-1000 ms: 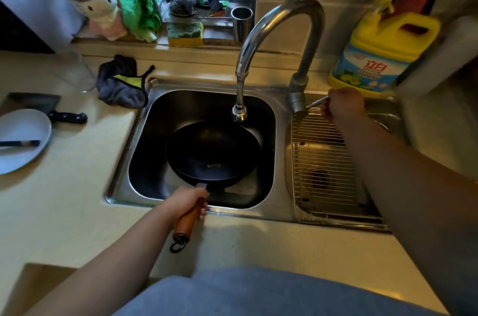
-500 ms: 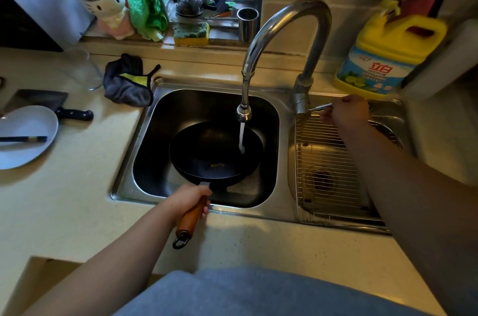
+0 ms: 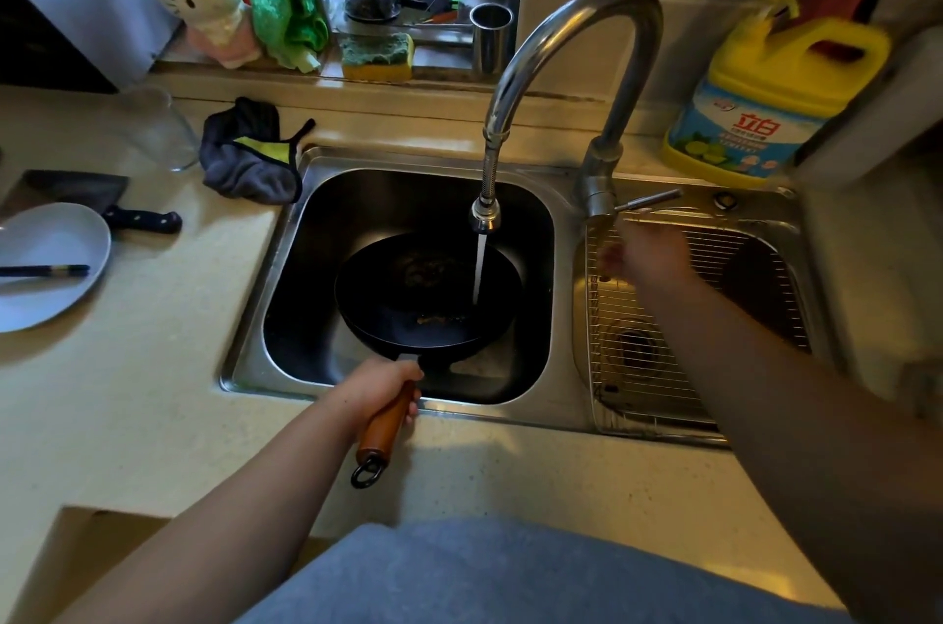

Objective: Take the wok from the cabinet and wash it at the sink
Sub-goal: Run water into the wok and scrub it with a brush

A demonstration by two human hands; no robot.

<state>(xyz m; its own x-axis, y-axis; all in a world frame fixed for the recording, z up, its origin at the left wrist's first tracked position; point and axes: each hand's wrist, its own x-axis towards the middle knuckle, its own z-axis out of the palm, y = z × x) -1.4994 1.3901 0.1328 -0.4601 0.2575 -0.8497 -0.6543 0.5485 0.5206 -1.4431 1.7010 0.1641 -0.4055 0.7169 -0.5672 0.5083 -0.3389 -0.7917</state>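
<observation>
A black wok point(image 3: 408, 302) sits in the left basin of the steel sink point(image 3: 286, 194), under the curved tap point(image 3: 576, 41). A thin stream of water point(image 3: 478, 268) falls from the spout into the wok's right side. My left hand point(image 3: 380, 386) is shut on the wok's wooden handle point(image 3: 382, 424), which reaches over the sink's front rim. My right hand point(image 3: 645, 253) is blurred, above the wire rack point(image 3: 638, 368) of the right basin, just below the tap lever point(image 3: 648, 201) and apart from it. I cannot tell whether its fingers are closed.
A yellow detergent jug point(image 3: 770, 102) stands at the back right. A green-yellow sponge point(image 3: 376, 56) and a steel cup point(image 3: 490, 36) sit on the window ledge. Left of the sink lie a dark cloth point(image 3: 250, 153), a cleaver point(image 3: 102, 205) and a white plate point(image 3: 46, 266).
Water started running from the tap into the wok. My right hand let go of the tap lever and dropped toward the wire rack. My left hand kept its hold on the handle.
</observation>
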